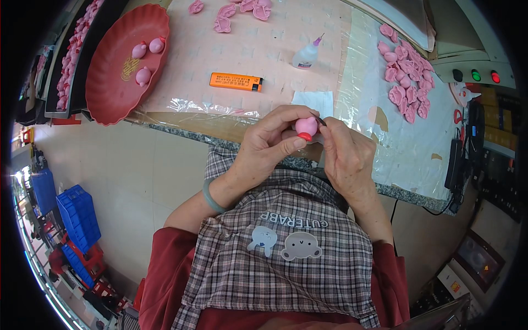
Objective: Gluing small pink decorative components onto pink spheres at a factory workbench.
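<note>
1. Near the centre of the frame is a small round piece (304, 126), pink and smooth, with a glossy red part at its lower side.
2. The left hand (267, 135) grasps this piece between thumb and bent fingers; the thumb lies just beside the red part.
3. The right hand (349, 154), to the right of it, pinches a thin dark tool (318, 119) — its end is close to the top of the piece, but I cannot tell if they touch.
4. Above the hands, a white square sheet (314, 100) lies flat, thin and soft-looking.
5. In the upper middle lie an orange lighter (234, 81), flat and oblong, and a translucent bottle (306, 56) with a pink neck and a fine needle tip.
6. At upper left is a red tray (110, 93) with a fluted rim; it holds three rounded pink figures (143, 76).
7. At upper right, many curved, shell-like pink pieces (404, 71) lie in a loose heap — on shiny clear film (363, 82) over the table.
8. Below, the person wears a checked cloth apron (275, 275) and a smooth pale-green bangle (213, 196).
</note>
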`<state>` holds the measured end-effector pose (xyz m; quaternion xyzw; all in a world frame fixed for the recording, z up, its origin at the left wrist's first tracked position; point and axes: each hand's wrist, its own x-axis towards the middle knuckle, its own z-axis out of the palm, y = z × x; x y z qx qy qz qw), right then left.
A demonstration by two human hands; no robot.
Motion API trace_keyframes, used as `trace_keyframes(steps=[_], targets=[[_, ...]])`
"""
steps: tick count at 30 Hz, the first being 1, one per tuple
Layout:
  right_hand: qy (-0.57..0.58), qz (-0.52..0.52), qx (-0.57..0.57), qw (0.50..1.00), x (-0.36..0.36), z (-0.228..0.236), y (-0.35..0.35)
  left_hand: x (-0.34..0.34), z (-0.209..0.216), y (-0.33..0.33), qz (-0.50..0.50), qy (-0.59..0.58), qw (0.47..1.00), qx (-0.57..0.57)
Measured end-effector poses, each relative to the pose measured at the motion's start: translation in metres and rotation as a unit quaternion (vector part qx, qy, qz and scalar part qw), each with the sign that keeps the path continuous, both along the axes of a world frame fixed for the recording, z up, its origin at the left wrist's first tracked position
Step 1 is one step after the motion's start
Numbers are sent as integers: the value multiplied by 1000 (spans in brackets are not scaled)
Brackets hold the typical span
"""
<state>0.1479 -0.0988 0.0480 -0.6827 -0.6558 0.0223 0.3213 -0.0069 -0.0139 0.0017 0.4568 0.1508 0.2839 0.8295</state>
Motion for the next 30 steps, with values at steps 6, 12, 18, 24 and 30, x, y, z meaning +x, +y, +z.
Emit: trace_keyframes(steps=[6, 12, 18, 24, 30], targets=[[-6, 0, 2, 1000, 0, -3, 1, 0, 0, 0, 2, -3, 1000, 3], [-4, 6, 29, 1000, 0, -12, 3, -1, 0, 0, 2, 10, 1000, -5], [-5, -3, 13, 1000, -3, -19, -1, -1, 2, 0, 3, 28, 1000, -12], [-16, -5, 22, 1000, -3, -26, -2, -1, 2, -1, 5, 31, 999, -17], [-15, -8, 36, 999, -4, -31, 0, -1, 2, -1, 14, 35, 999, -16]])
